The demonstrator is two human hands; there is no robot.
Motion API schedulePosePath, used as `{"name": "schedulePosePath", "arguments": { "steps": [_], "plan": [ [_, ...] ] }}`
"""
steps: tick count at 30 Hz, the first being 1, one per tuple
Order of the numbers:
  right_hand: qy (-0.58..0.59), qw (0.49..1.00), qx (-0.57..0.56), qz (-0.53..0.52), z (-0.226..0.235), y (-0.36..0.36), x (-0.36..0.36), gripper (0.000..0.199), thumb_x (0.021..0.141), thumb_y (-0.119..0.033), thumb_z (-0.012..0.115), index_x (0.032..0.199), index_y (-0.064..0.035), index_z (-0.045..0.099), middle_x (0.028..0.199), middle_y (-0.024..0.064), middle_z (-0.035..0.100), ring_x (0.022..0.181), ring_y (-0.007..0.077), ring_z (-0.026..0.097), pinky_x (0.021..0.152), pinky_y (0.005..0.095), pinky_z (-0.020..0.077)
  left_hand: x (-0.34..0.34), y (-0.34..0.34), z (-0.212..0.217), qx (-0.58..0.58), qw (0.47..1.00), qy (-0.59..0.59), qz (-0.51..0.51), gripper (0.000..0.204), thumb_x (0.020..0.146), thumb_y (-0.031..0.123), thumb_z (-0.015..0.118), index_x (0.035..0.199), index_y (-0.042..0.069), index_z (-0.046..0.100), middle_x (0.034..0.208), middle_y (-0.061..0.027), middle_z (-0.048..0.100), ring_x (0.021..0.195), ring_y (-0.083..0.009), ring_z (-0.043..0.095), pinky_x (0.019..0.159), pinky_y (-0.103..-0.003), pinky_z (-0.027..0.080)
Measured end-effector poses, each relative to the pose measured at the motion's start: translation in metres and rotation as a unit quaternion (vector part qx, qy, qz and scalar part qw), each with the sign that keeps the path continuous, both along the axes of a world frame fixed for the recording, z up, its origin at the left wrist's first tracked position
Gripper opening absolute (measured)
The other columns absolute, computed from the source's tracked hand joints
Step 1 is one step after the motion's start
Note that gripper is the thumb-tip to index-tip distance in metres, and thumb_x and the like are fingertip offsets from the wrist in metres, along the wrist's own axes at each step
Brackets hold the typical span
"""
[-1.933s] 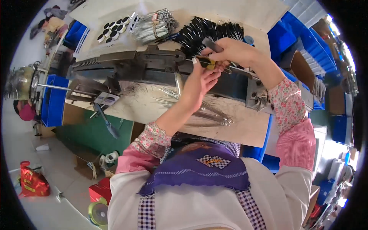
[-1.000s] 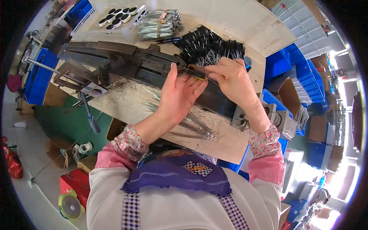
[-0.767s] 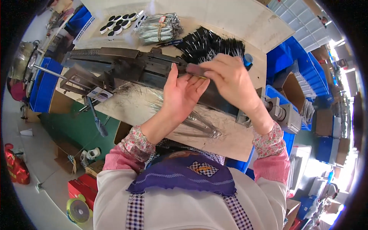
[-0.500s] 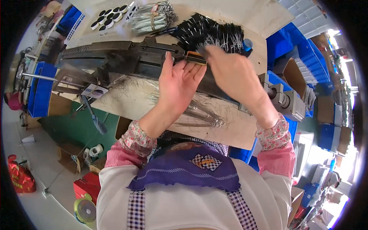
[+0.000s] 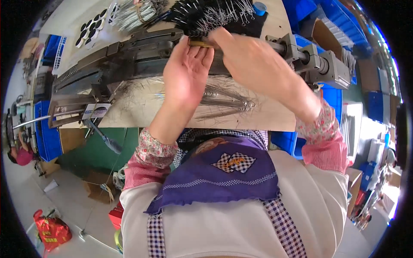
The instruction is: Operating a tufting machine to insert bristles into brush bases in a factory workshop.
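Palm up, my left hand point(image 5: 186, 75) is over the near edge of a long dark metal machine. Its thumb and fingertips hold a small rectangular piece point(image 5: 198, 43) with yellow edges. My right hand point(image 5: 247, 53) is beside the piece, knuckles up, fingers curled together at its right end. Whatever those fingers hold is hidden and partly blurred. The metal machine point(image 5: 148, 58) runs left to right beneath both hands. Just beyond them, many thin metal pins with looped ends point(image 5: 215, 17) lie on a black cloth point(image 5: 254, 28).
Thin wires point(image 5: 215, 101) are scattered on the wooden table point(image 5: 266, 116) near me. Wire bundles point(image 5: 133, 15) and black-and-white round pieces point(image 5: 89, 29) sit at the far left. A cylindrical clamp assembly point(image 5: 316, 62) ends the machine at right. Blue bins point(image 5: 344, 26) stand beyond it.
The view has shifted, so the table and machine sit higher in the picture. Both hands stay together at the yellow-edged piece, which has tilted and shows less of its dark face.
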State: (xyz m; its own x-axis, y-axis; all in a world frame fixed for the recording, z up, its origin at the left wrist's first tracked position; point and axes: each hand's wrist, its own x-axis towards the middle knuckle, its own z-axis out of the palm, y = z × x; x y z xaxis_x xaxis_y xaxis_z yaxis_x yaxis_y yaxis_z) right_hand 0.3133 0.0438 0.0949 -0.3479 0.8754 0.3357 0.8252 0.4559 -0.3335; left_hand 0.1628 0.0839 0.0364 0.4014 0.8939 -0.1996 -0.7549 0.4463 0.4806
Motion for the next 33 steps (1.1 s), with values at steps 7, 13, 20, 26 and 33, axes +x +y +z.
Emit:
{"name": "schedulePosePath", "arguments": {
  "steps": [7, 13, 20, 26, 33],
  "plan": [
    [-0.081, 0.974, -0.210, 0.038, -0.096, -0.069, 0.031, 0.024, 0.079, -0.007, 0.058, 0.103, -0.0105, 0.058, 0.089, 0.0103, 0.063, 0.084, 0.0305, 0.064, 0.068, 0.0416, 0.0523, 0.042, -0.022, -0.044, -0.075, 0.997, 0.035, 0.003, 0.028, 0.092, 0.019, 0.059, 0.112, 0.001, 0.051, 0.112, -0.0109, 0.053, 0.107, -0.0232, 0.053, 0.103, -0.036, 0.042],
    [-0.135, 0.981, -0.104, 0.095, -0.170, -0.063, 0.042, 0.022, 0.082, -0.016, 0.052, 0.099, -0.0102, 0.065, 0.064, 0.0057, 0.063, 0.054, 0.0206, 0.063, 0.043, 0.0396, 0.0475, -0.033, -0.067, -0.002, 0.002, 0.979, -0.013, -0.204, 0.045, 0.099, 0.025, 0.046, 0.139, 0.005, 0.041, 0.147, -0.0137, 0.038, 0.128, -0.0294, 0.047, 0.107, -0.041, 0.039],
    [0.080, 0.980, -0.115, 0.143, -0.101, -0.060, 0.052, 0.022, 0.085, -0.017, 0.061, 0.101, -0.0058, 0.053, 0.081, 0.0134, 0.065, 0.070, 0.0270, 0.067, 0.058, 0.0373, 0.0528, -0.234, -0.081, -0.055, 0.185, 0.118, 0.946, 0.238, 0.082, 0.073, 0.008, 0.063, 0.147, 0.008, 0.028, 0.150, -0.0253, 0.023, 0.139, -0.0447, 0.022, 0.110, -0.058, 0.020],
    [0.282, 0.954, -0.103, 0.010, -0.062, -0.066, 0.054, 0.019, 0.086, -0.002, 0.061, 0.102, -0.0001, 0.052, 0.083, 0.0147, 0.065, 0.074, 0.0240, 0.068, 0.064, 0.0317, 0.0530, -0.365, -0.108, -0.066, -0.109, 0.347, 0.898, 0.246, 0.085, 0.081, 0.008, 0.061, 0.151, 0.012, 0.013, 0.099, -0.0219, 0.068, 0.087, -0.0421, 0.065, 0.070, -0.049, 0.050],
    [0.374, 0.922, -0.080, -0.065, -0.038, -0.069, 0.082, 0.011, 0.089, -0.004, 0.059, 0.098, -0.0014, 0.054, 0.083, 0.0119, 0.064, 0.076, 0.0190, 0.066, 0.066, 0.0312, 0.0514, -0.197, -0.083, -0.053, 0.254, 0.306, 0.895, 0.201, 0.067, 0.085, 0.007, 0.058, 0.145, -0.002, 0.028, 0.149, -0.0230, 0.030, 0.139, -0.0407, 0.024, 0.114, -0.052, 0.015]
  ]
}}
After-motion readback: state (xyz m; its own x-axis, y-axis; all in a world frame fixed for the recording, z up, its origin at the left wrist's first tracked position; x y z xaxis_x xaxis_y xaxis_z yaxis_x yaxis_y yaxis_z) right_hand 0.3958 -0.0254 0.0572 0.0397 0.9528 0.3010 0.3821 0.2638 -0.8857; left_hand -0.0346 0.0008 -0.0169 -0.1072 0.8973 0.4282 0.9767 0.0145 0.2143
